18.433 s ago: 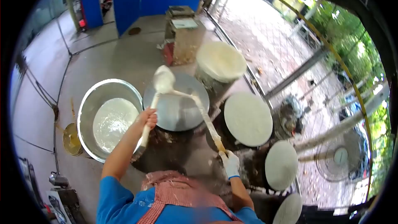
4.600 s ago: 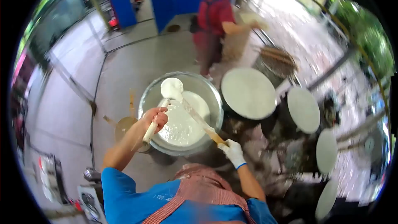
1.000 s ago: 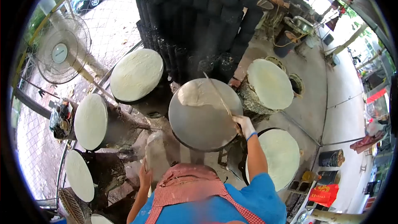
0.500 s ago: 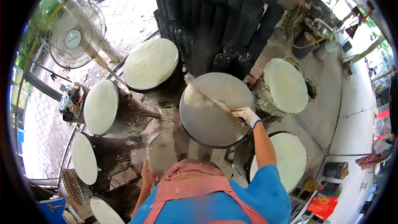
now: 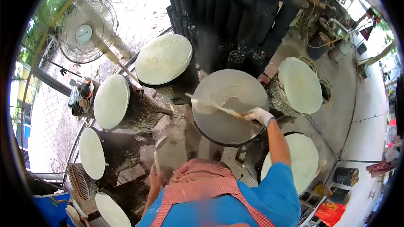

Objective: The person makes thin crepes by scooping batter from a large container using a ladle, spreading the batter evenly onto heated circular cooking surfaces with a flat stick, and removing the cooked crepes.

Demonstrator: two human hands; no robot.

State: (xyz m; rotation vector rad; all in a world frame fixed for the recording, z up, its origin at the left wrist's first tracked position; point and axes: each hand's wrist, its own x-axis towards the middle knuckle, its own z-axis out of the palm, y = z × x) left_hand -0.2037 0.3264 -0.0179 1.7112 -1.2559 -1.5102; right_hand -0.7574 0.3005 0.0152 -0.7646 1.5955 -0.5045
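Right hand (image 5: 259,116): fingers pinch spreader (image 5: 216,106); beyond them, batter (image 5: 231,86) partly covers griddle (image 5: 219,129), coating incomplete. Left hand (image 5: 155,178): fingers apparently round ladle (image 5: 157,162).

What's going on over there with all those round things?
A person in a checked apron is working pale batter over a round griddle. The gloved right hand grips a long spreader across it, and the left hand holds a ladle low beside the griddle. The coating is uneven, with part of the griddle still showing through. Other rounds stand about, each covered with a pale layer, including one at the far left and one at the near right.
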